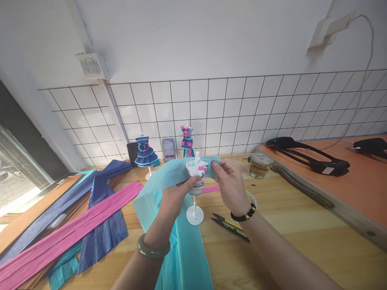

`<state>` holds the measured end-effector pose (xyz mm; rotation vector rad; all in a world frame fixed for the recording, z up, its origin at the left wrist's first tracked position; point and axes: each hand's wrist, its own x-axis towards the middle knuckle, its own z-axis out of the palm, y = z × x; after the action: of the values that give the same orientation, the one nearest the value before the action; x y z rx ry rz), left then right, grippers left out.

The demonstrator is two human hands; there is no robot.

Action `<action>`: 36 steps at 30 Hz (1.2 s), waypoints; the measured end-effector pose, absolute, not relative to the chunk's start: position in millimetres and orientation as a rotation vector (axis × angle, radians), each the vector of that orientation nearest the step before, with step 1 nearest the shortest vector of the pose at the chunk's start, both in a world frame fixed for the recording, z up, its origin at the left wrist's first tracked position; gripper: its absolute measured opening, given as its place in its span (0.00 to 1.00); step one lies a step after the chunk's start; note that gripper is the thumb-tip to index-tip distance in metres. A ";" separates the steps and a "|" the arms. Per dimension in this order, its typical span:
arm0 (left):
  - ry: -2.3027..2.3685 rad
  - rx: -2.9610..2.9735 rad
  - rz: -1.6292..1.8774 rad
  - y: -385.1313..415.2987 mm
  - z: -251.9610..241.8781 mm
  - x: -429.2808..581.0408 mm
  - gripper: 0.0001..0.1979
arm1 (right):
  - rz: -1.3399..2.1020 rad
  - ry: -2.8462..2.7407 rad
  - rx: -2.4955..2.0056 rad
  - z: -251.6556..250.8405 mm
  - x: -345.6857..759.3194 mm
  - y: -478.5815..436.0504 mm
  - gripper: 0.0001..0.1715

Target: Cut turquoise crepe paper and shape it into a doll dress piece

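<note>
Where the wooden table [287, 225] runs toward the tiled wall, a small glass jar [260, 165] stands with a shallow layer of amber liquid in it, just right of the hands. A white ring [252, 197] behind the right wrist is mostly hidden, and the snips [229, 225] lie partly under that forearm. The teal paper strip [169, 173] runs off the near edge of the picture. It is held across the chest of a small white mannequin [197, 169] on its stand. The left hand [173, 199] pinches the strip at the mannequin's waist, covering it. The right hand [231, 185] pinches the strip's far end just right of the mannequin's shoulder. Pink paper [69, 233] and blue paper [105, 229] lie at the left.
</note>
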<state>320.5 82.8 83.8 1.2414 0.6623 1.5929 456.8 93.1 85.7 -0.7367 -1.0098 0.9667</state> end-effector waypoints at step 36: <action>0.668 1.349 1.605 78.4 86.5 320.5 0.14 | 0.627 -1.328 -0.690 84.1 445.1 73.6 0.03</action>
<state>320.5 78.4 86.5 1.3485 0.6683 1.6052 445.1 73.6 84.1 -0.6896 -1.3276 0.6272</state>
